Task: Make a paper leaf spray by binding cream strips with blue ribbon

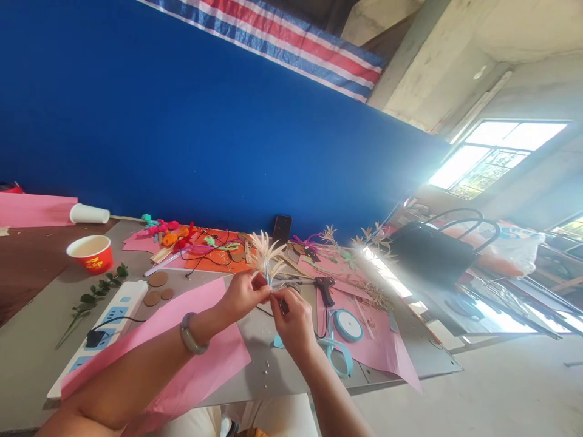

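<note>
My left hand (246, 295), with a grey bangle on the wrist, is closed in a pinch around the stem of a pale, feathery dried-looking flower (265, 255). Light blue shows on the stem just above the fingertips. My right hand (292, 318) is also pinched closed, its fingertips meeting the left ones at the stem's lower end; the fingers hide exactly what lies between them. Loose light-blue ribbon (339, 358) curls right of that hand, beside its roll (348, 325). A black glue gun (325, 291) lies just behind the ribbon roll.
Pink paper (200, 340) covers part of the grey table. At left are a white power strip (102, 331), a leafy green sprig (95, 294), brown discs (158, 278) and a red paper cup (91, 260). A phone (282, 229) leans on the blue panel (228, 133). A black bag (423, 249) stands right.
</note>
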Motion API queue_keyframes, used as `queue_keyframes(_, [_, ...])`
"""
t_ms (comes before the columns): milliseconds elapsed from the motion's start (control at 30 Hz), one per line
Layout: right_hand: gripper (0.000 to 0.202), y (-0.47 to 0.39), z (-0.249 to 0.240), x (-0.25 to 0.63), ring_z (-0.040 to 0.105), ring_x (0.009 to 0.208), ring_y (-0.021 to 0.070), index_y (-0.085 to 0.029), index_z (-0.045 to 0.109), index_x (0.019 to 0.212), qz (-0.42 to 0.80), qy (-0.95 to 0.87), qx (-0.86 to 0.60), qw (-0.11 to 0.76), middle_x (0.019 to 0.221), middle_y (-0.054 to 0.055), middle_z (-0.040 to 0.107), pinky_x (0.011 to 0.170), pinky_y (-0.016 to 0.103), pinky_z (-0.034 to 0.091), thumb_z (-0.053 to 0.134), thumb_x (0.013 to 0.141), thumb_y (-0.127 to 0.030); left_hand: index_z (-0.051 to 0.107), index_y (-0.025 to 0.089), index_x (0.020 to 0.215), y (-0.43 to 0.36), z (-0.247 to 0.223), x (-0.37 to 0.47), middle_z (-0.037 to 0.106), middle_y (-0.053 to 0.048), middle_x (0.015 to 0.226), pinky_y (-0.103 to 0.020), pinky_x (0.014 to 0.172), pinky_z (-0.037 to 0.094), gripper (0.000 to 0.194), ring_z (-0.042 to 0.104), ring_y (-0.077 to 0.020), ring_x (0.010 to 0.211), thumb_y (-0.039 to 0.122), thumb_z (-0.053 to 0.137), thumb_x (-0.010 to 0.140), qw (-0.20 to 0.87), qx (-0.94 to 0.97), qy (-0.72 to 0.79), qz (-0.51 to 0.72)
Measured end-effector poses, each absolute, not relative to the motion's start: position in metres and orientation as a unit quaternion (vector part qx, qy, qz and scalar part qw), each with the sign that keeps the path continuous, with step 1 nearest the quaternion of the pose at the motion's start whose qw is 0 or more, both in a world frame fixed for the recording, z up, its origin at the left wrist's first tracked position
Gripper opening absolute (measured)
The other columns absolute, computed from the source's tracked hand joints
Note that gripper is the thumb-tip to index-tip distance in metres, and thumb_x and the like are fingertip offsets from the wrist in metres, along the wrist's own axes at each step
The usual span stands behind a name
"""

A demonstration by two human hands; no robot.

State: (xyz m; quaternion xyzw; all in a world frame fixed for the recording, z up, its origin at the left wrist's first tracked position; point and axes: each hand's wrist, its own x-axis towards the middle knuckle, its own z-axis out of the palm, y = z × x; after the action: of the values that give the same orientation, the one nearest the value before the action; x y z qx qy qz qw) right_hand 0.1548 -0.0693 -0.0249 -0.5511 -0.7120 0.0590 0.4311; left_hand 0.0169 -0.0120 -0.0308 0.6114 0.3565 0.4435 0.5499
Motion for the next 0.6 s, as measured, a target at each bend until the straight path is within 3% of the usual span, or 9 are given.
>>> queue_keyframes(167, [0.013, -0.068, -0.01, 0.159, 0.058, 0.062, 0.017, -0.018, 0.062, 0.07, 0.192, -0.68, -0.553, 0.442, 0.066, 0.004, 0.065, 0.058, 0.027, 0.044, 0.059, 0.081, -0.025, 0.051, 0.014, 0.068, -0.006, -0.026, 0.012, 0.059, 0.001, 0.057, -0.028, 0.061, 0.052, 0.022, 0.062, -0.0137, 0.057, 0.027, 0.07, 0.069, 0.652, 0.551, 0.324, 0.408])
queue_keyframes(333, [0.021, -0.068, 0.008, 0.166, 0.06, 0.063, 0.0172, -0.018, 0.061, 0.069, 0.398, -0.635, -0.486, 0.45, 0.065, 0.003, 0.066, 0.06, 0.028, 0.046, 0.065, 0.078, -0.036, 0.06, 0.013, 0.083, -0.002, -0.018, 0.003, 0.063, -0.001, 0.067, -0.027, 0.065, 0.052, 0.033, 0.062, -0.0127, 0.062, 0.028, 0.079, 0.062, 0.771, 0.519, 0.149, 0.338])
queue_keyframes(433, [0.025, -0.07, 0.013, 0.167, 0.06, 0.062, 0.0168, -0.019, 0.058, 0.067, 0.467, -0.613, -0.45, 0.452, 0.063, 0.002, 0.064, 0.061, 0.029, 0.046, 0.069, 0.074, -0.04, 0.066, 0.012, 0.092, -0.002, -0.016, -0.001, 0.064, -0.003, 0.07, -0.028, 0.063, 0.051, 0.038, 0.063, -0.0137, 0.062, 0.035, 0.079, 0.064, 0.792, 0.515, 0.114, 0.307])
queue_keyframes(600, [0.032, -0.069, 0.011, 0.162, 0.063, 0.071, 0.0199, -0.018, 0.056, 0.068, 0.543, -0.608, -0.394, 0.425, 0.069, 0.005, 0.067, 0.07, 0.033, 0.047, 0.068, 0.074, -0.047, 0.072, 0.013, 0.081, -0.003, -0.017, -0.002, 0.065, -0.004, 0.07, -0.025, 0.052, 0.047, 0.033, 0.056, -0.0095, 0.049, 0.038, 0.079, 0.062, 0.772, 0.54, 0.114, 0.316])
